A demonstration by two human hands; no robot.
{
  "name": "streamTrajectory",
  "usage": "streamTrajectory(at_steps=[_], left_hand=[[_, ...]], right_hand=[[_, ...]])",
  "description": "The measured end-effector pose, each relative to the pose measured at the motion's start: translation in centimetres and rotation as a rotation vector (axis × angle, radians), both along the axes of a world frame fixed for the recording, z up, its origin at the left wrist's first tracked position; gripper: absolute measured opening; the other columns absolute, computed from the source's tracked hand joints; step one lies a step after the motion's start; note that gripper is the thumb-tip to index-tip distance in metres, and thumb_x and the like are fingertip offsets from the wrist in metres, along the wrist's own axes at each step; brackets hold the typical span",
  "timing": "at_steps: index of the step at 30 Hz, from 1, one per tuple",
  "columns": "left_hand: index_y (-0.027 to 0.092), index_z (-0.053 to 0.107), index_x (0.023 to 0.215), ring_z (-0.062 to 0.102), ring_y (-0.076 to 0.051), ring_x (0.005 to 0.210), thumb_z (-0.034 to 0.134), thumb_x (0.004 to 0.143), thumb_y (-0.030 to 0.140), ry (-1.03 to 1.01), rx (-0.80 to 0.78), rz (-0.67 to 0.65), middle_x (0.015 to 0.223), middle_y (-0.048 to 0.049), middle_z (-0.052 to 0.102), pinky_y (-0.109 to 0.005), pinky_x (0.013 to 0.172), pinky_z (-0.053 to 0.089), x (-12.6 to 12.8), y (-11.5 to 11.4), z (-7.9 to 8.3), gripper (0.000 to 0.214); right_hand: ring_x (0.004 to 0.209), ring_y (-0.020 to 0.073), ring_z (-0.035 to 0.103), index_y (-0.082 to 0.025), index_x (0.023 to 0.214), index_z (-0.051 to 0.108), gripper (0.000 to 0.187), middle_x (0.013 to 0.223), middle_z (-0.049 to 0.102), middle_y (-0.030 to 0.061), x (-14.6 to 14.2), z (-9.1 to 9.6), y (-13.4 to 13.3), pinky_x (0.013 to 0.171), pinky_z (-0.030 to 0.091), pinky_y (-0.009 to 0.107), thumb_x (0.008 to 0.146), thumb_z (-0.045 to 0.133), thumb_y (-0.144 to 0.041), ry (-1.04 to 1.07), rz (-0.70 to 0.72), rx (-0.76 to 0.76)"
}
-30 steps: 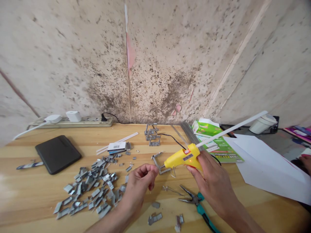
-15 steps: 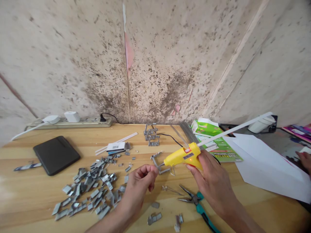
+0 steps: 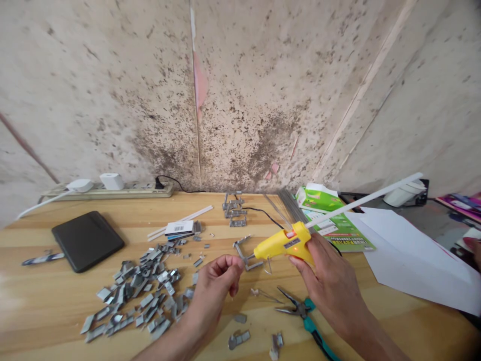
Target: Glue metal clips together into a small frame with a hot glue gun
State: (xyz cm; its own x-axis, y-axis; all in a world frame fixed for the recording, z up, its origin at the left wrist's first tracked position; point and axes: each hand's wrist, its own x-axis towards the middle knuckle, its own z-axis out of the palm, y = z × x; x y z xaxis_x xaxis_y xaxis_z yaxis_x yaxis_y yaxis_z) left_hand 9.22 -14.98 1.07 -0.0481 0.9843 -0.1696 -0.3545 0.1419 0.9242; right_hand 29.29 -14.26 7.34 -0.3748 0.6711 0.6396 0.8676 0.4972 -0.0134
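My right hand is wrapped round the grip of a yellow hot glue gun, its small light glowing orange. A long white glue stick sticks out of the gun's back. The nozzle points left, right by the fingertips of my left hand, which is closed in a pinch. From those fingertips extends a small bent metal frame; the gripped spot is hidden. A thin clear strand of glue hangs under the gun. Below lie long-nose pliers with teal handles.
Many small metal pieces are heaped left. Behind them lie a small box, white glue sticks, and a black tablet. A metal assembly, thin rods, green packets and white paper lie farther back and right. Another person's hand shows far right.
Both my hands and the glue gun hold almost the same position. The other person's hand at the far right edge has shifted slightly.
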Motion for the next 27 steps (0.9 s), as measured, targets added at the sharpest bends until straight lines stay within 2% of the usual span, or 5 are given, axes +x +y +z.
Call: streamTrajectory(at_steps=[10, 19, 27], left_hand=[[0.014, 0.059, 0.063, 0.032, -0.005, 0.042, 0.067, 0.068, 0.032, 0.004, 0.010, -0.013, 0.045, 0.0060, 0.041, -0.018, 0.042, 0.027, 0.05, -0.09, 0.01, 0.021], [0.014, 0.058, 0.063, 0.032, -0.005, 0.042, 0.067, 0.068, 0.034, 0.013, 0.006, -0.013, 0.045, 0.0063, 0.041, -0.018, 0.041, 0.027, 0.04, 0.12, -0.14, 0.023], [0.014, 0.058, 0.061, 0.032, -0.005, 0.042, 0.069, 0.067, 0.033, -0.014, 0.009, -0.038, 0.045, 0.0064, 0.040, -0.018, 0.042, 0.026, 0.12, 0.00, 0.21, 0.022]], right_hand=[[0.083, 0.0237, 0.058, -0.016, 0.099, 0.049, 0.015, 0.087, 0.059, 0.0095, 0.05, -0.01, -0.01, 0.068, 0.048, 0.036, 0.089, 0.043, -0.026, -0.004, 0.002, -0.024], [0.080, 0.0238, 0.058, -0.017, 0.097, 0.050, 0.016, 0.085, 0.059, 0.0084, 0.09, 0.05, 0.03, 0.065, 0.048, 0.036, 0.089, 0.043, -0.030, 0.018, -0.013, -0.036], [0.081, 0.0240, 0.059, -0.018, 0.102, 0.050, 0.019, 0.086, 0.059, 0.0082, -0.01, 0.23, -0.02, 0.064, 0.047, 0.035, 0.089, 0.042, -0.030, 0.022, -0.010, -0.056]])
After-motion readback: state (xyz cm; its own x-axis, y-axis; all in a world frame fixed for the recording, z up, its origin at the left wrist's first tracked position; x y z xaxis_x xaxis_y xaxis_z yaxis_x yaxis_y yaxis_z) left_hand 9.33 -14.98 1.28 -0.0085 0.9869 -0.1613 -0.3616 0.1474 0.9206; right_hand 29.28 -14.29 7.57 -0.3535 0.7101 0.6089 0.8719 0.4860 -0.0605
